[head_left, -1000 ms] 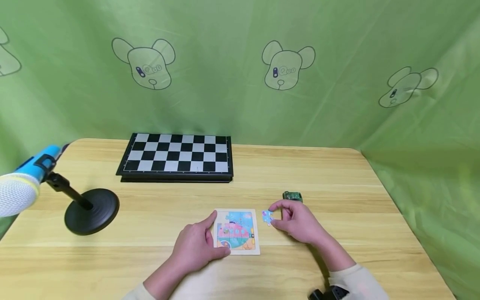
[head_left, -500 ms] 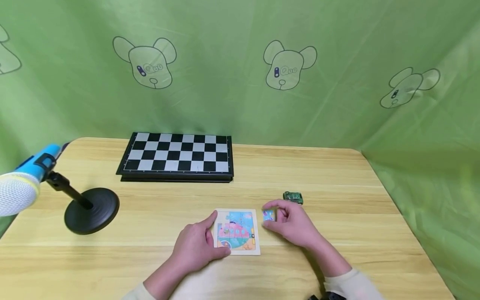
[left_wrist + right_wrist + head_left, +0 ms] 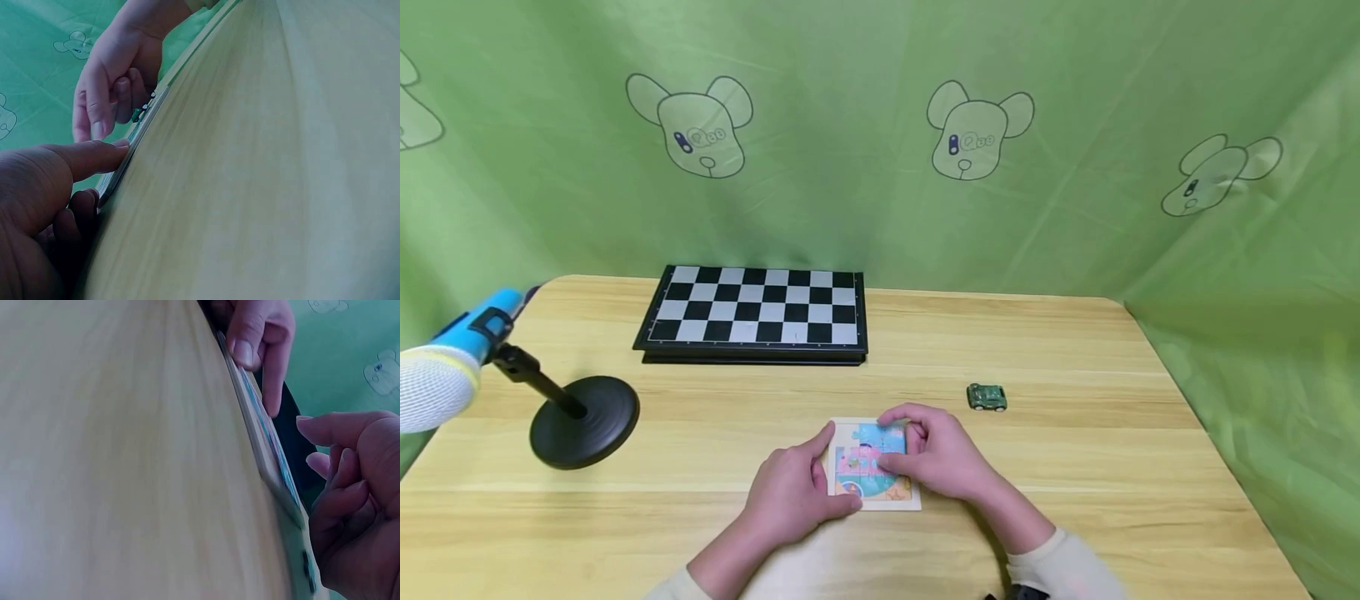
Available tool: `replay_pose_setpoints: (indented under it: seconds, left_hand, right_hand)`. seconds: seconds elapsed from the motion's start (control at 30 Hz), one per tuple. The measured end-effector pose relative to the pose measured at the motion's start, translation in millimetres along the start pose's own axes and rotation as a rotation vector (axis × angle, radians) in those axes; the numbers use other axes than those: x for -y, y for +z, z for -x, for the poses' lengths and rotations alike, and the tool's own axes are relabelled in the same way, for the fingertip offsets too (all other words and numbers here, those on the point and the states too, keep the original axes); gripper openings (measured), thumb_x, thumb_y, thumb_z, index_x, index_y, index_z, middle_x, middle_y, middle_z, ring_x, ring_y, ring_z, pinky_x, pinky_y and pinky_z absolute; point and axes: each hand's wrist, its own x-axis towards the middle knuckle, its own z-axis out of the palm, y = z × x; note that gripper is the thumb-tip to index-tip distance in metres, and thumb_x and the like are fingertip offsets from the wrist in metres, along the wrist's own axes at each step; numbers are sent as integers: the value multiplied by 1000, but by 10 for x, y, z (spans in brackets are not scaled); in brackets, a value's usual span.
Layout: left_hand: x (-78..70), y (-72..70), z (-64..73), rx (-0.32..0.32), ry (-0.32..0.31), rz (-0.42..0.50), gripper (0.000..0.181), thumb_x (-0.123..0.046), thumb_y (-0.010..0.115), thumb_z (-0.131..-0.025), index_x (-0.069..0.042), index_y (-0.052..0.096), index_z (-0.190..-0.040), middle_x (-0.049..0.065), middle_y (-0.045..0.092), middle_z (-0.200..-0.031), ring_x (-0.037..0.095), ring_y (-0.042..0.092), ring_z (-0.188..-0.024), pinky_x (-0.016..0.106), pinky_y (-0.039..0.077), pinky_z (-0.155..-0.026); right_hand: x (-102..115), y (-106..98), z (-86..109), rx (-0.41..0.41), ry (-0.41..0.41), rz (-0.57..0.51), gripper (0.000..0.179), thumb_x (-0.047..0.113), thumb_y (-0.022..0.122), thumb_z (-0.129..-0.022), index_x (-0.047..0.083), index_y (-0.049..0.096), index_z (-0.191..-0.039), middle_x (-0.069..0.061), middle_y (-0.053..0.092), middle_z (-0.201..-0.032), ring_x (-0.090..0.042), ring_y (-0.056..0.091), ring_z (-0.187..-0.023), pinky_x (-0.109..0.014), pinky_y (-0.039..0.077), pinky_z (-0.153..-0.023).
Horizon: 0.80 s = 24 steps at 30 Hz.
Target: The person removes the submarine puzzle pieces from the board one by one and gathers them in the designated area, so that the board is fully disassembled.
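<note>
A square jigsaw puzzle with a pale frame (image 3: 914, 497) and a pink-and-blue picture lies on the table. At its left side my left hand (image 3: 792, 492) holds the frame, thumb on the lower edge and a finger at the upper left corner. Over the puzzle's right part is my right hand (image 3: 946, 454), thumb and index finger pinching a small blue puzzle piece (image 3: 892, 437), which blends with the picture below. In the right wrist view, the right hand (image 3: 356, 487) is above the puzzle (image 3: 275, 450); the piece cannot be made out there.
A small green toy car (image 3: 987, 397) stands right of the puzzle. Farther back lies a folded black-and-white chessboard (image 3: 752, 308). On the left is a blue microphone (image 3: 475, 325) on a round black stand (image 3: 583, 423). Green curtain (image 3: 850, 167) surrounds the wooden table (image 3: 1037, 350).
My right hand has moved left with the puzzle piece, from beside the frame to over the puzzle, uncovering the toy car. My left hand stays on the frame.
</note>
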Motion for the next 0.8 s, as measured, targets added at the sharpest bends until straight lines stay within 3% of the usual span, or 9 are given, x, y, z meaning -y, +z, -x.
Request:
replay_pose_setpoints:
  seconds: [0.37,0.8]
  left_hand:
    - [-3,-14,8,6,2,7,98,-41,90,-69,1,47,-147,-10,51,-59,10,46,-49,28,35,-45]
    - [2,-10,4,7,5,3,98,-41,90,-69,1,47,-147,-10,51,-59,10,47,-49,29,36,-45]
  right_hand:
    - [189,161,-117,77,4,25,40,15,87,-77,11,70,-113,3,45,-54,-10,45,-45,-26,39,-46]
    - [213,188,-152,102,24,61,34,12,86,-78,10,69,-108,2,49,-55,-10,46,-46,-24,38,-44]
